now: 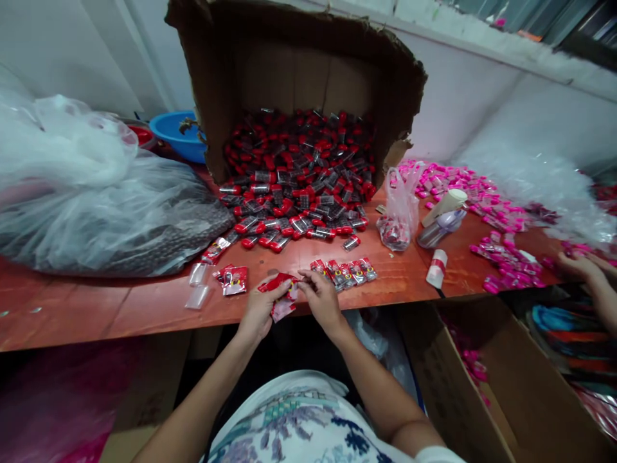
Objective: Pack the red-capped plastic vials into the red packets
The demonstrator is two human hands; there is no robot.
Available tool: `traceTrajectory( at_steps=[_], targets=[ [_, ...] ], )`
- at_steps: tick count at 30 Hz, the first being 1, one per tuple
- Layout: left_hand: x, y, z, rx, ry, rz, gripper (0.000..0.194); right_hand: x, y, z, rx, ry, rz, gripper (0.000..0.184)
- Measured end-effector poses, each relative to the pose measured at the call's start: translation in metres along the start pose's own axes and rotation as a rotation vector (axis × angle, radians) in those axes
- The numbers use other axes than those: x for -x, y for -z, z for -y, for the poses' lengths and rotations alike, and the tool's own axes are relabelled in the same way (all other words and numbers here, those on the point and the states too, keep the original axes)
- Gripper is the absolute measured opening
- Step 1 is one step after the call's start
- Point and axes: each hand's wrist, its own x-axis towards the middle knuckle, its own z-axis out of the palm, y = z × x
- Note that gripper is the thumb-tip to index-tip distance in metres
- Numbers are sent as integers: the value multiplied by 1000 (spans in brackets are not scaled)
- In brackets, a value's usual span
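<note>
My left hand (260, 308) is closed around several red printed packets (282, 283), held just over the table's front edge. At their right side, the thumb and fingers of my right hand (321, 299) pinch together on a packet's edge; the exact grip is partly hidden. Left of my hands lie a small stack of red cards (235, 281) and two clear plastic sleeves (196, 297). Beyond my right hand, a row of filled red packets (351, 273) lies on the table. Behind them spreads a heap of small red-capped clear containers (303, 199) with dark contents.
The heap spills from a torn cardboard box (395, 96). A large plastic bag (120, 212) fills the left. To the right are a knotted bag (399, 218), bottles (441, 225), a white-and-red roll (436, 269), pink pieces (511, 257) and another person's hand (581, 265).
</note>
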Motion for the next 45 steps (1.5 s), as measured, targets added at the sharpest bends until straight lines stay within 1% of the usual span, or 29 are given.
traceTrajectory(
  at_steps=[2, 3, 5, 6, 7, 8, 9, 10, 12, 13, 15, 17, 20, 24, 26, 27, 28, 29, 30, 32, 34, 36, 38, 40, 45],
  targets=[
    [-2, 1, 1, -3, 3, -16, 39, -4, 5, -4, 19, 15, 30, 29],
    [-2, 1, 1, 1, 4, -26, 40, -7, 9, -7, 27, 24, 72, 29],
    [-2, 2, 0, 16, 9, -57, 39, -16, 22, -11, 86, 20, 157, 30],
    [-2, 1, -1, 28, 9, -79, 37, -23, 32, -14, 158, 0, 177, 31],
    [-2, 2, -3, 41, 9, -98, 34, -32, 43, -18, 270, -41, 150, 34],
    [-1, 2, -5, 50, 11, -112, 31, -43, 56, -22, 427, -98, 57, 37],
    [0, 3, -7, 58, 12, -122, 29, -54, 69, -28, 611, -184, -29, 40],
    [1, 5, -8, 64, 15, -124, 28, -66, 82, -34, 799, -310, -92, 43],
    [2, 9, -10, 87, 20, -127, 25, -87, 103, -48, 890, -412, -137, 51],
    [1, 11, -11, 103, 21, -131, 24, -96, 109, -54, 921, -450, -140, 53],
    [0, 14, -11, 141, 23, -140, 21, -106, 114, -64, 942, -488, -125, 55],
    [-2, 16, -11, 165, 37, -153, 18, -110, 110, -69, 957, -506, -106, 51],
    [-2, 14, -15, 174, 68, -157, 15, -110, 103, -68, 960, -498, -87, 48],
    [1, 12, -22, 202, 60, -149, 9, -104, 99, -55, 943, -437, -97, 48],
    [1, 13, -24, 213, 48, -143, 8, -94, 94, -43, 887, -365, -130, 45],
    [1, 14, -25, 216, 43, -141, 8, -86, 89, -36, 797, -303, -151, 44],
    [0, 15, -26, 218, 38, -143, 9, -76, 82, -27, 661, -234, -167, 43],
    [0, 16, -26, 220, 34, -151, 10, -64, 73, -17, 464, -158, -174, 42],
    [-1, 17, -26, 224, 30, -163, 10, -50, 62, -7, 250, -111, -154, 41],
    [-3, 17, -26, 243, 19, -189, 12, -23, 38, 12, -119, -123, -68, 40],
    [-3, 16, -25, 257, 13, -200, 15, 0, 16, 27, -325, -171, -32, 37],
    [-2, 14, -25, 253, 10, -191, 17, 15, 0, 34, -415, -199, -25, 34],
    [0, 14, -26, 240, 4, -172, 19, 21, -8, 34, -445, -214, -28, 32],
    [1, 14, -26, 231, -8, -176, 22, 21, -11, 31, -450, -226, -25, 33],
    [3, 15, -29, 219, -48, -250, 24, 20, -11, 25, -432, -218, -30, 36]
  ],
)
